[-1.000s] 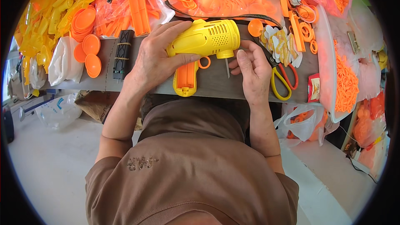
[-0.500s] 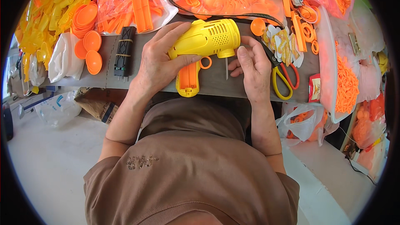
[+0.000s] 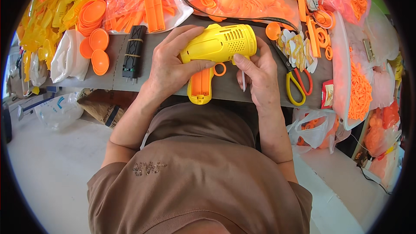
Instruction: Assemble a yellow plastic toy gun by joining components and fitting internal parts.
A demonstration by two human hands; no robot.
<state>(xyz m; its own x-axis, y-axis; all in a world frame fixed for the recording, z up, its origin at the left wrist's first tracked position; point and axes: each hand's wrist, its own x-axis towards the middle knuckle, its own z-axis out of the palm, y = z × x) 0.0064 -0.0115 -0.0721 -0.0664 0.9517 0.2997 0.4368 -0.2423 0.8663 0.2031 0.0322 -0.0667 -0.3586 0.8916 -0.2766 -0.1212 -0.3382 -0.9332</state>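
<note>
A yellow plastic toy gun (image 3: 216, 43) is held level above the grey table, its barrel pointing right. My left hand (image 3: 171, 58) is closed around its rear, thumb along the lower side. Around the front end my right hand (image 3: 262, 69) is closed, the thumb pressing near the short round spout underneath. A thin pale strip (image 3: 243, 81) hangs below the right thumb; I cannot tell whether it is held or fixed to the gun. The grip has an uncovered orange battery compartment (image 3: 200, 83), and an orange ring trigger (image 3: 219, 69) sits beside it.
Yellow-and-red-handled scissors (image 3: 299, 87) lie right of my right hand, below stickered white pieces (image 3: 294, 50). A banded black part (image 3: 134, 52) and orange cups (image 3: 99, 50) lie left. Orange parts in bags (image 3: 242, 0) fill the back; a bin of small orange rings (image 3: 359, 91) stands right.
The toy gun has shifted slightly right and nearer. My right fingers have closed in on its front end, with the thumb now against its underside, and the pale strip has tilted.
</note>
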